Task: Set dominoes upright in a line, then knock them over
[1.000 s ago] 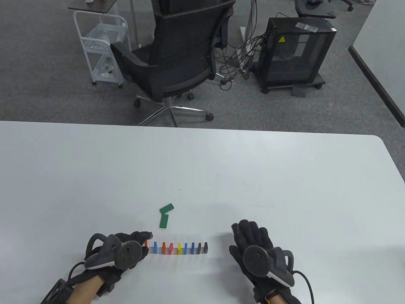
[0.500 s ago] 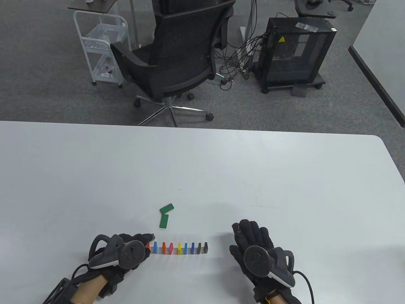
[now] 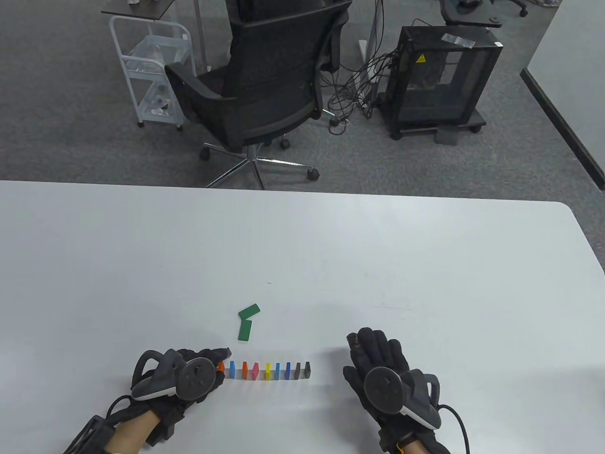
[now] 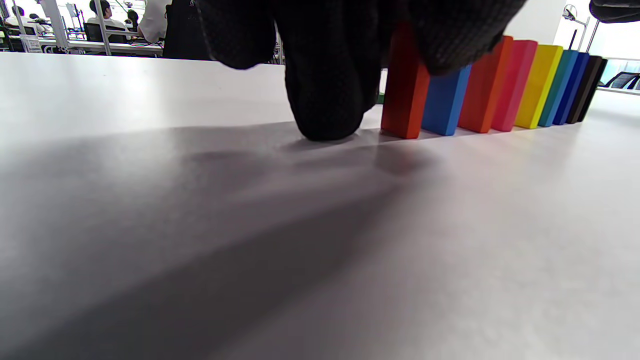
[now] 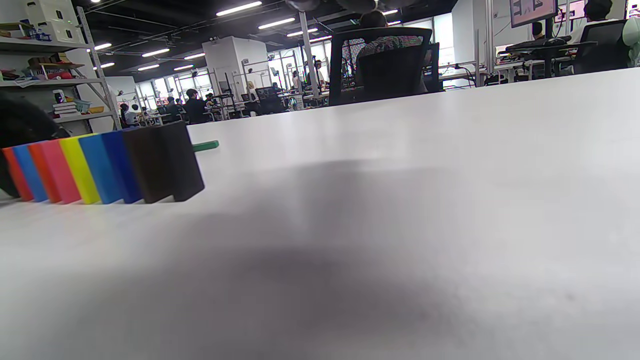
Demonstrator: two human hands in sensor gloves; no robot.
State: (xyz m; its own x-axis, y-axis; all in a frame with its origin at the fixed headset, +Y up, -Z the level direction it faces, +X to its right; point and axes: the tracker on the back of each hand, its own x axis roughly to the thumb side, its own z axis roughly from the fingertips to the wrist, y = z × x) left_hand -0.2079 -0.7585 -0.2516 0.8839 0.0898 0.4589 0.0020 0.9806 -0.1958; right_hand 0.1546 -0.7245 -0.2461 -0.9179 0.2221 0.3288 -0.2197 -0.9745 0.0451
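A line of several upright dominoes (image 3: pixel 268 371) runs left to right near the table's front edge, coloured orange-red, blue, orange, pink, yellow, blue, blue, dark grey and black. My left hand (image 3: pixel 221 355) is at the line's left end. Its fingers (image 4: pixel 325 100) close around the top of the orange-red domino (image 4: pixel 405 100), and one fingertip touches the table beside it. My right hand (image 3: pixel 366 340) lies flat, palm down, to the right of the black end domino (image 5: pixel 182 160), apart from it and holding nothing. Two green dominoes (image 3: pixel 246 321) lie flat behind the line.
The white table (image 3: pixel 425 265) stretches far behind and to both sides of the line. A black office chair (image 3: pixel 264 94), a white trolley (image 3: pixel 151 71) and a black cabinet (image 3: pixel 439 80) stand on the floor beyond the table's far edge.
My left hand has shifted a little to the right with the orange-red domino at the line's left end. The right hand and the other dominoes have not moved.
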